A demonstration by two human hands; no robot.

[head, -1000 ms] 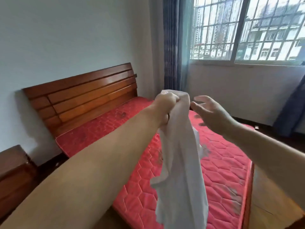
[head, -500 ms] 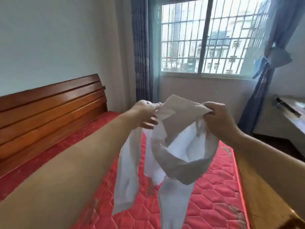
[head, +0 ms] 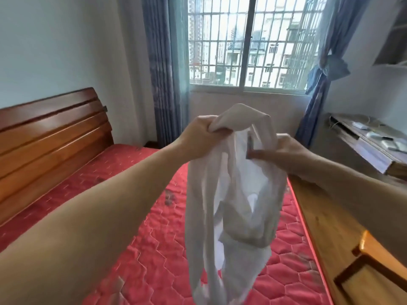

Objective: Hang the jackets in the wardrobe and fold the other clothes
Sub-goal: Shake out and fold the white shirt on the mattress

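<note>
Gripping a bunched fold of the white garment (head: pixel 233 194) at its top edge, the left hand (head: pixel 201 137) is clenched tight around the cloth, knuckles turned away from the camera. The right hand (head: pixel 290 153) sits just beside it on the other side of the garment, partly hidden behind the fabric; a finger reaches through under the cloth, and the hand appears to hold the garment's far edge, though how the rest of its fingers lie cannot be told. Between the two hands the fabric rises in a loop, then hangs down in long, twisted folds, well above the bed (head: pixel 136 249) and not touching it. Both forearms are bare and stretch forward from the lower corners of the view.

Below the garment lies a red quilted mattress with a hexagon stitch pattern and some darker marks. A wooden headboard (head: pixel 50 137) made of horizontal slats stands at the left, against a pale wall. Along the right side of the mattress runs the wooden bed frame (head: pixel 326 219), and part of an orange-brown wooden piece (head: pixel 374 258) shows at the lower right. Further back, a barred window (head: pixel 246 42) looks out on buildings, with blue curtains (head: pixel 163 69) on either side, the right one tied back. A worktop (head: pixel 372 146) at the far right carries small flat items too blurred to name.
</note>
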